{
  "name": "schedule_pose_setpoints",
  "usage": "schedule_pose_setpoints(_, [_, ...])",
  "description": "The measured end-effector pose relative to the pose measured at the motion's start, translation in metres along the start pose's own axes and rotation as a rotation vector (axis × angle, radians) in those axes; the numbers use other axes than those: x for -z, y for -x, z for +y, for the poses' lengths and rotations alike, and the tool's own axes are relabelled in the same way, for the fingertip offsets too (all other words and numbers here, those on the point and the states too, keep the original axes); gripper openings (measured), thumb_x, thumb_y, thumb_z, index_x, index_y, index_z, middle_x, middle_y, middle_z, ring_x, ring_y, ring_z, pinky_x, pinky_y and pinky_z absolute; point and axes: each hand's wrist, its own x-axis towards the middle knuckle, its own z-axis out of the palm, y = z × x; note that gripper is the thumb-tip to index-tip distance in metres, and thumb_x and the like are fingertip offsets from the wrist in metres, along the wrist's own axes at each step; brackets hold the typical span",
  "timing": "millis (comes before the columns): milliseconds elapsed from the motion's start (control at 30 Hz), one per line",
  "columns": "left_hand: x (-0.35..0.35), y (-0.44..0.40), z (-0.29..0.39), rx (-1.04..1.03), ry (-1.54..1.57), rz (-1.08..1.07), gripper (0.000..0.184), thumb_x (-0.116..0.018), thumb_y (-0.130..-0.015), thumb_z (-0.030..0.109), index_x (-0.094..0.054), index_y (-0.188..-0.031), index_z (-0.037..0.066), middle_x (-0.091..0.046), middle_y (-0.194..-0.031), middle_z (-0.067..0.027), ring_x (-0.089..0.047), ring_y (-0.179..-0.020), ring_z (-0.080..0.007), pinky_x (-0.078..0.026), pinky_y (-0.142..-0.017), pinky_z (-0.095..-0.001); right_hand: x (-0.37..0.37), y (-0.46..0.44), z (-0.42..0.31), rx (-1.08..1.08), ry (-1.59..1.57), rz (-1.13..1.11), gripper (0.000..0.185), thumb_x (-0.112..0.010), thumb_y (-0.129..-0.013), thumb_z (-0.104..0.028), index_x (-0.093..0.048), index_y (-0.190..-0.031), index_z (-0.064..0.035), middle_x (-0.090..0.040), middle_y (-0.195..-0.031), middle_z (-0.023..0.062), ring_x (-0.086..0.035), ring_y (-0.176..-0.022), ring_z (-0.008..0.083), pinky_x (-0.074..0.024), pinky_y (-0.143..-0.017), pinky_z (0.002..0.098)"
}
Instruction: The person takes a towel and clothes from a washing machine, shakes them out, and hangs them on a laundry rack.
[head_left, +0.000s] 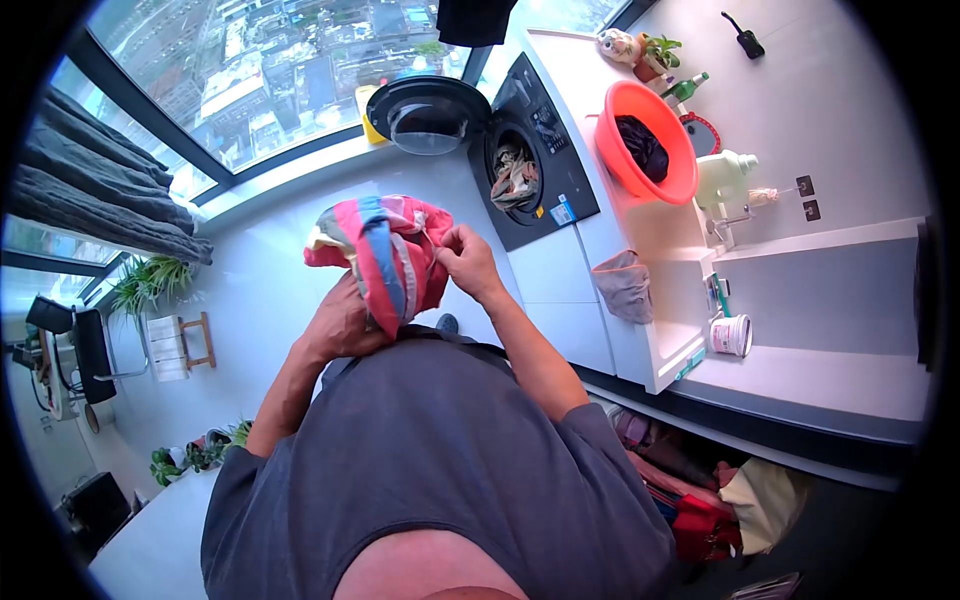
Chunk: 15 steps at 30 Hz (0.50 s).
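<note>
The pink striped cloth (380, 250) was up in the air, with the washer (566, 165) at its two o'clock. The right hand (470, 262) pinched its edge; the left hand (340, 320) hid its grip behind, so I couldn't tell. Holding both sides firmly seemed best.

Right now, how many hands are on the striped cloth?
2: left hand at the lower left of the striped cloth, fingers partly hidden; right hand pinching its right edge. No others visible.

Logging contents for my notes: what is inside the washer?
Crumpled laundry, greyish and reddish, shows in the open mouth of the washer. Whatever lies deeper is covered by it and cannot be seen.
</note>
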Motion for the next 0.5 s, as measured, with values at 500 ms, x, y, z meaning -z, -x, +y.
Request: schedule_pose_setpoints(500, [-0.037, 0.043, -0.051, 0.486, 0.445, -0.018, 0.027, -0.066, -0.078, 0.006, -0.067, -0.105, 0.005, -0.068, -0.097, -0.0130, -0.064, -0.085, -0.0249, -0.052, -0.080, -0.0335, 0.069, 0.038, -0.080, 0.313, -0.457, 0.274, 0.013, -0.053, -0.089, 0.002, -0.046, -0.097, -0.0046, -0.050, -0.094, 0.0016, -0.047, -0.077, 0.0045, -0.0412, -0.068, 0.0191])
